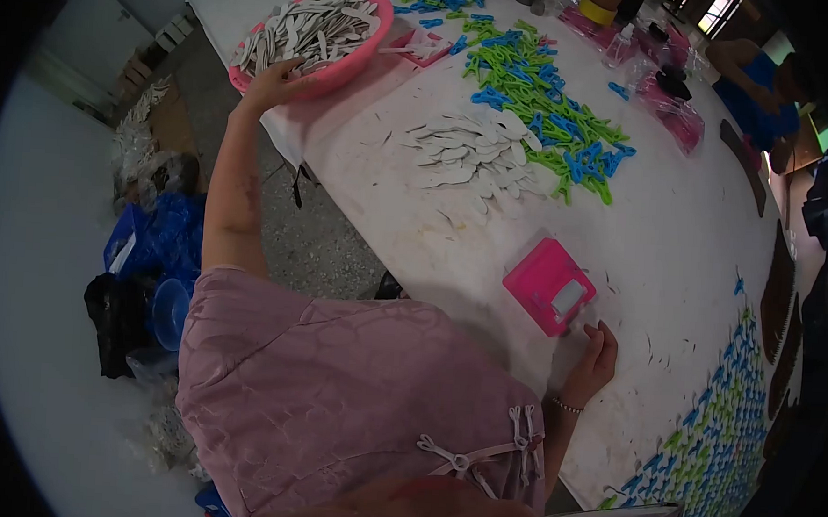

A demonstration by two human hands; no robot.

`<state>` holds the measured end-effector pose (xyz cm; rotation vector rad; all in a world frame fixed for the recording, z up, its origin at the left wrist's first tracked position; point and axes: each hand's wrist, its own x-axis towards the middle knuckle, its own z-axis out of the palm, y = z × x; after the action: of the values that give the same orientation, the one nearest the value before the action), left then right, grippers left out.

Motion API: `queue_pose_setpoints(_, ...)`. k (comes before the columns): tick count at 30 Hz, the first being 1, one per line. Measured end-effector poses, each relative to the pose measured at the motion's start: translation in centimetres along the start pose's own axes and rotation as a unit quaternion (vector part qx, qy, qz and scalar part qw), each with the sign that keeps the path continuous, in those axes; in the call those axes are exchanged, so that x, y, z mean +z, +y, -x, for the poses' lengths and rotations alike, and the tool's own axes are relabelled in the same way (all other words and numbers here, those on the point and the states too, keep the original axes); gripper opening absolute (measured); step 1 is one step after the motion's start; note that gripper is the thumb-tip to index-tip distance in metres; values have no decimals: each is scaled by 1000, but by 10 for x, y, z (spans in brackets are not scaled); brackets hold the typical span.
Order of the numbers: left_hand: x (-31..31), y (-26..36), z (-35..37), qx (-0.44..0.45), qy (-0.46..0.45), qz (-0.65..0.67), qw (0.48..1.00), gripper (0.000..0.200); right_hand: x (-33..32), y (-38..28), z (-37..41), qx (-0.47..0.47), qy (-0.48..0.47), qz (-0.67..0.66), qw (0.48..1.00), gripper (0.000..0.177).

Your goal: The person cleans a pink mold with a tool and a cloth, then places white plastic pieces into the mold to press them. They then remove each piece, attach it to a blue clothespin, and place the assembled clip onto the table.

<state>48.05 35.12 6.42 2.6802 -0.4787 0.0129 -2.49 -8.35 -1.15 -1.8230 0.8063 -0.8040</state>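
Note:
My left hand [275,87] reaches out to the near rim of a pink basin [386,18] heaped with flat whitish pieces [309,26]. Its fingers look parted and rest at the edge of the heap; no lifted piece is visible in them. Beside the near corner of a bright pink box [533,272] is my right hand [598,357], wearing a bead bracelet. Those fingers are loosely bent and apart, with nothing visible between them. A grey block [568,297] sits on the box. Beyond it lies a loose pile of whitish pieces [476,154].
Green and blue plastic clips [544,97] are heaped along the white table [414,249]. Rows of similar clips [703,452] cover its right part. Bagged pink items [674,113] and jars stand at the back. Another person [755,89] is at the far right. Blue bags [167,232] lie on the floor.

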Motion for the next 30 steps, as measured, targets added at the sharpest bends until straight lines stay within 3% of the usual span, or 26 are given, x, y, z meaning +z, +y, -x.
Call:
queue_pose_setpoints(1, -4, -4, -4, -9, -43, 26, 999, 68, -1, 0, 0, 0, 0, 0, 1000, 28)
queue_pose_setpoints(5, 1, -51, -36, 16, -11, 58, 998, 70, -3, 2, -1, -1, -3, -6, 1000, 27)
queue_pose_setpoints(7, -4, -45, -48, 10, -59, -69, 996, 58, -3, 2, 0, 8, 2, -5, 1000, 27)
queue_pose_setpoints(11, -11, -2, -35, 7, -55, -133, 990, 51, -4, -2, -1, 5, -1, -22, 1000, 25)
queue_pose_setpoints(13, -5, 2, -32, 57, 94, -131, 985, 41, -3, 1, 0, 2, 4, -28, 1000, 25)
queue_pose_setpoints(14, -1, 0, -35, 64, 92, -134, 985, 41, -4, 4, 0, 1, -1, -33, 999, 24)
queue_pose_setpoints(16, 3, -9, -38, 117, 203, -162, 959, 36, -4, 8, -1, 2, -6, -38, 999, 24)
queue_pose_setpoints(19, 0, -12, -43, 176, 274, -152, 933, 35, -4, 9, 0, 4, -8, -46, 999, 24)
queue_pose_setpoints(21, -15, -6, -47, 166, 285, -142, 933, 34, -4, 7, 0, 9, -9, -60, 998, 25)
queue_pose_setpoints(27, -72, 85, -37, 165, 288, -33, 943, 30, -3, 8, -1, 16, -10, -54, 998, 25)
queue_pose_setpoints(29, -53, 123, -29, 155, 278, 25, 948, 29, -2, 6, 0, 17, -10, -54, 998, 25)
queue_pose_setpoints(30, -40, 141, -27, 206, 276, 84, 935, 30, -2, 5, -1, 16, -9, -57, 998, 25)
